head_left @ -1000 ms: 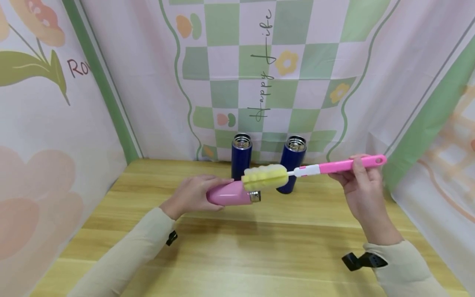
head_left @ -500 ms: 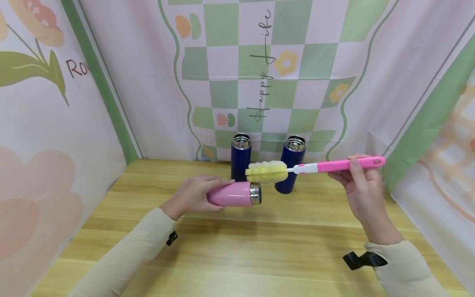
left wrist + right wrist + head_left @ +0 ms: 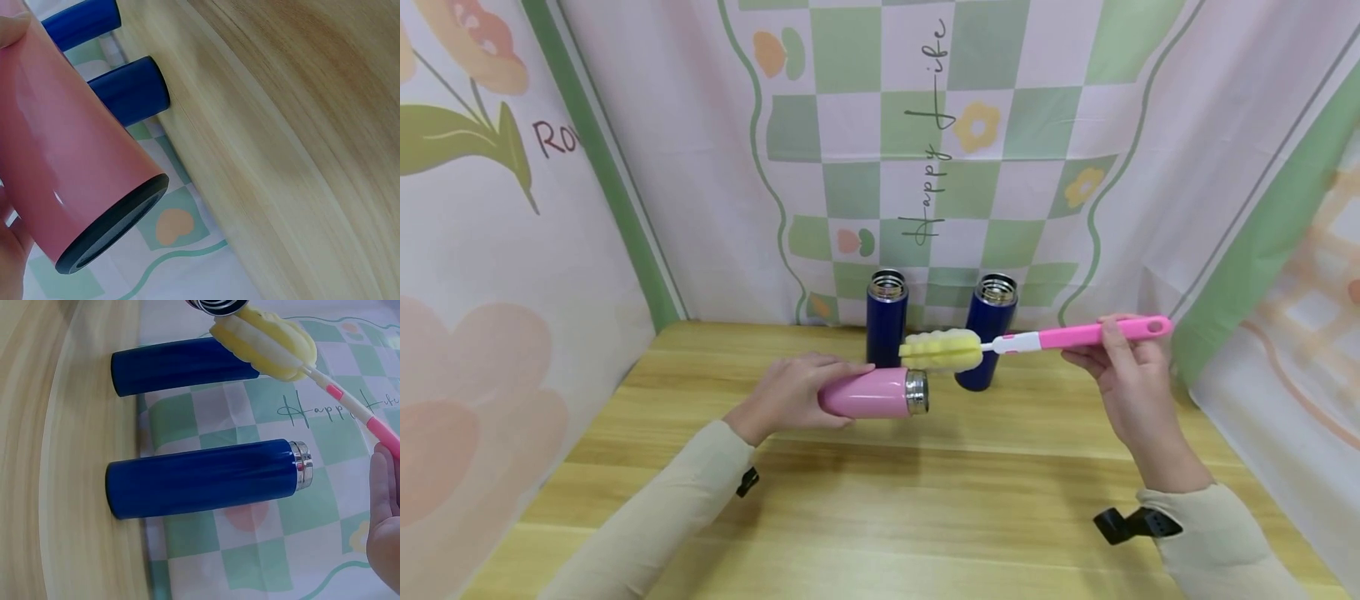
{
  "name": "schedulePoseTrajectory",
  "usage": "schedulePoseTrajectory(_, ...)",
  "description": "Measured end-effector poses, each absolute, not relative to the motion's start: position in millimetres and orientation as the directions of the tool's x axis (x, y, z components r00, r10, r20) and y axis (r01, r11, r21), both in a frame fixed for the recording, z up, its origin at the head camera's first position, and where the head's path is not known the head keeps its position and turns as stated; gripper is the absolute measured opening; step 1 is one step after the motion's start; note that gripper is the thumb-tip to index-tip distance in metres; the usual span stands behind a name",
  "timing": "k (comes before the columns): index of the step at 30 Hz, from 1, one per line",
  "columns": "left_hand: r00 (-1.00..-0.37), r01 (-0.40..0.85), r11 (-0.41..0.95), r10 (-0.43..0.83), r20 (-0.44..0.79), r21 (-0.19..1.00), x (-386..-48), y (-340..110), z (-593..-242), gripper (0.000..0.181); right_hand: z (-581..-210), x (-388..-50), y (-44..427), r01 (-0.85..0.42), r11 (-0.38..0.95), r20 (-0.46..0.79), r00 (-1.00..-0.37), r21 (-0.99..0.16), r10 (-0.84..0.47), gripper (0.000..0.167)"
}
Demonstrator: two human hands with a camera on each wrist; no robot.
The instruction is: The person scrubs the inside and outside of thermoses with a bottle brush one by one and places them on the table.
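My left hand (image 3: 793, 390) grips a pink thermos bottle (image 3: 868, 393) tipped on its side above the table, its bare metal mouth facing right. In the left wrist view the bottle's dark base (image 3: 112, 225) shows close up. My right hand (image 3: 1131, 383) pinches the pink handle (image 3: 1086, 334) of a bottle brush. The brush's yellow sponge head (image 3: 943, 350) points left and hovers just above and beyond the pink bottle's mouth, outside it. Two dark blue thermos bottles, a left one (image 3: 887, 321) and a right one (image 3: 990, 321), stand uncapped behind.
The wooden table (image 3: 865, 517) runs back to a hanging cloth (image 3: 850, 125) with green and white checks, close behind the blue bottles. More patterned cloth (image 3: 482, 333) closes off both sides.
The pink bottle's mouth has turned slightly and now shows more of its metal neck. The brush has shifted a little, its sponge head slightly farther right at first and lifted off the bottle's outline.
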State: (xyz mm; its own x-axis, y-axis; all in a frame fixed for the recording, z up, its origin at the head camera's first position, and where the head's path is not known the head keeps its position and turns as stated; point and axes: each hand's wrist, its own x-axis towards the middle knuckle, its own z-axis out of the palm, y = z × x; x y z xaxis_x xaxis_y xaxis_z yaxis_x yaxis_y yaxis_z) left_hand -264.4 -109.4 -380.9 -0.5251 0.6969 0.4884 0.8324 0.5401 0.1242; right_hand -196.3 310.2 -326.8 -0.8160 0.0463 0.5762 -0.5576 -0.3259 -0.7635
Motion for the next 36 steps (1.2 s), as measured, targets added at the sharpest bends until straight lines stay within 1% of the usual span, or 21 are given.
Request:
schedulePoseTrajectory(12,-0.514,0.837,0.533,0.690,0.510,0.123,-264.8,-109.3,-381.9,0.073,-329.3,-195.9,314.2,-0.534,-0.263,0.542,-0.839,-0.803,0.050,0.015)
schedulePoseTrajectory(20,-0.541,0.821,0.551,0.671,0.507,0.147,-266.6,-107.8,-380.2,0.069,-332.5,-194.6,317.2,-0.485,-0.150,0.491,-0.871,-0.861,-0.001,0.023)
schedulePoseTrajectory(28,-0.542,0.818,0.557,0.663,0.516,0.144,-268.0,-108.0,-379.1,0.069,-331.8,-193.4,319.9,-0.503,-0.137,0.509,-0.860,-0.853,-0.010,0.019)
schedulePoseTrajectory(36,-0.582,0.789,0.594,0.639,0.503,0.158,-266.8,-110.5,-379.5,0.070,-331.5,-189.8,320.4,-0.503,-0.202,0.516,-0.856,-0.841,-0.019,0.016)
